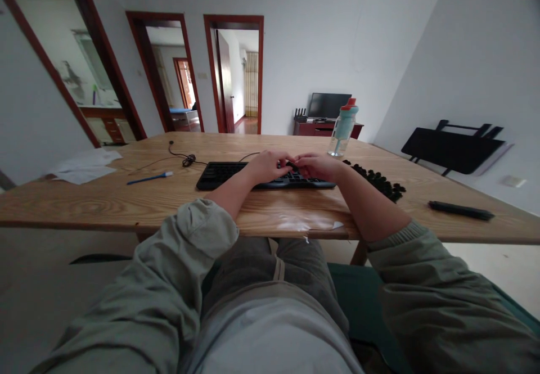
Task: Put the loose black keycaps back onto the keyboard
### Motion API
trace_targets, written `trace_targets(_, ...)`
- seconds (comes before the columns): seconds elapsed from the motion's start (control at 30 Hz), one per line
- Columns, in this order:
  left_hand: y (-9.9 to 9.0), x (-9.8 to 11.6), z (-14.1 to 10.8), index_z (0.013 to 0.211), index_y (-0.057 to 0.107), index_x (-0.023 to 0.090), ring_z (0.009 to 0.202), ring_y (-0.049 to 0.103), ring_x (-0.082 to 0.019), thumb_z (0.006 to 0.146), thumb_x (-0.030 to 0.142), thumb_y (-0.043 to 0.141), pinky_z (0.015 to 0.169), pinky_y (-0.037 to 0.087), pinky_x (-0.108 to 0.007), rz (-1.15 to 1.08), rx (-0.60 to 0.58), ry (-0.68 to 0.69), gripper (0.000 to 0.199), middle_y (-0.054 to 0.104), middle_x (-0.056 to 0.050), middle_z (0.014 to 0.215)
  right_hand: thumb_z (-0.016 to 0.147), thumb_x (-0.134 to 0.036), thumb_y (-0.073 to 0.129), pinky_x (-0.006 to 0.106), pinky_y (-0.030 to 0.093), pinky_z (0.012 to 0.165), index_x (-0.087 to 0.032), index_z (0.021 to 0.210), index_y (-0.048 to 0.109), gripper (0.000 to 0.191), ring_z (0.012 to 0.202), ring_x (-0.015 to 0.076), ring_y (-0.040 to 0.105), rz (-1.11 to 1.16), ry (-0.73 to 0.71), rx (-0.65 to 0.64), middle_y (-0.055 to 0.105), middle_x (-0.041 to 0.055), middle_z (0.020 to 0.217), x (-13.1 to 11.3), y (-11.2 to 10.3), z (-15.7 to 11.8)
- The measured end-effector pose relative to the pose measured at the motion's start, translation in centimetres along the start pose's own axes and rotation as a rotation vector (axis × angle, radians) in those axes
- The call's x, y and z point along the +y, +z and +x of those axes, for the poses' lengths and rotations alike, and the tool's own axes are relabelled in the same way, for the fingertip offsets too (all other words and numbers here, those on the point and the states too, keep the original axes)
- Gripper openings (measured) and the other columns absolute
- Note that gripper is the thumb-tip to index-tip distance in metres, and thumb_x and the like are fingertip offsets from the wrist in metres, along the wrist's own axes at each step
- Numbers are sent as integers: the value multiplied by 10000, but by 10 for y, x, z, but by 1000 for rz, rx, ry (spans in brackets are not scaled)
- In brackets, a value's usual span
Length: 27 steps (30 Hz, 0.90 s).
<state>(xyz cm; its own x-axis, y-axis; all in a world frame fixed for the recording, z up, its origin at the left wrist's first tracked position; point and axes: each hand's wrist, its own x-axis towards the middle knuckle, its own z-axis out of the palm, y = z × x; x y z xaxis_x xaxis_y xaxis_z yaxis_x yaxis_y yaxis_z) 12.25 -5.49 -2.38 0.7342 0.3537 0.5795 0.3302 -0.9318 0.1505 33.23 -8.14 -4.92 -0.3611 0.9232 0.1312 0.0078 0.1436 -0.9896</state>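
A black keyboard lies on the wooden table in front of me. Its left part is covered with keys, while the part under my hands shows lighter patches where the bare key seats seem exposed. My left hand and my right hand meet above it, fingertips closed together. Between them is a small black piece, which looks like a keycap; the fingers partly hide it. Beside my right forearm, black keycaps are spread in a cluster on the table.
A blue brush, a coiled cable and white tissue paper lie to the left. A water bottle stands behind the keycaps. A dark, long object lies at the right. The table's front edge has torn film.
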Motion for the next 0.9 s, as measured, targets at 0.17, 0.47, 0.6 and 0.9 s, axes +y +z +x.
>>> trace_targets(0.17, 1, 0, -3, 1097, 736, 175, 638, 549, -115, 815, 242, 677, 630, 392, -264, 4, -16, -13, 297, 672, -31, 772, 711, -269, 759, 206, 324, 488, -154, 838, 607, 229, 552, 71, 383, 92, 28, -7, 499, -12, 703, 4, 1, 1)
trace_targets(0.47, 5, 3, -4, 1125, 718, 182, 742, 590, -118, 821, 260, 683, 729, 444, -236, 96, -75, -24, 316, 684, -18, 874, 839, -330, 655, 200, 292, 463, -160, 854, 619, 175, 531, 72, 369, -85, -2, 35, 552, 15, 727, 14, -3, 5)
trace_targets(0.6, 9, 7, 0, 1071, 728, 164, 886, 619, -145, 831, 251, 673, 844, 465, -252, 155, -18, -1, 260, 680, -60, 1075, 845, -302, 612, 216, 318, 474, -149, 862, 653, 159, 533, 83, 408, -205, 0, 135, 620, 43, 771, 5, -9, 2)
trace_targets(0.9, 26, 11, 10, 1026, 732, 190, 847, 633, -156, 839, 295, 650, 762, 446, -255, 218, -213, -25, 230, 720, -16, 974, 868, -308, 558, 267, 424, 592, -82, 997, 692, 293, 683, 176, 589, -924, 203, 743, 690, 137, 894, 12, -65, -1)
